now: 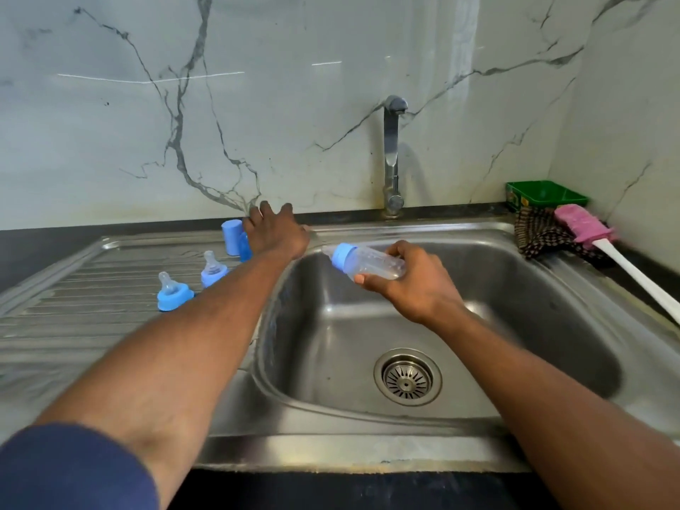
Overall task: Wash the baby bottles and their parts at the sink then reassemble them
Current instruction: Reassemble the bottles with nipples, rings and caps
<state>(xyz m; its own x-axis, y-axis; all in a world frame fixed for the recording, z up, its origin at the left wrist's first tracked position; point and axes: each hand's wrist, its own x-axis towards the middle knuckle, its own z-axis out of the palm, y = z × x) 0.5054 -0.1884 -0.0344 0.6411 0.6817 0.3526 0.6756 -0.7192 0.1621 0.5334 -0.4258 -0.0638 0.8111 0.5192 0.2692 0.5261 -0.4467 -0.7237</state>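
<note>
Reassembly looks to be the step in hand: the right hand (412, 285) grips a clear bottle (368, 263) with its blue collar on, held over the sink (478, 230) basin. The bottle lies nearly level, long axis running left to right, collar end pointing left and slightly up. The left hand (276, 231) reaches with fingers spread over the blue cap (232, 237) at the back of the draining board, touching or just above it; I cannot tell which. Two teat-and-ring sets (173, 292) stand upright nearby. Next, the cap likely needs pinching and bringing across to the collar.
</note>
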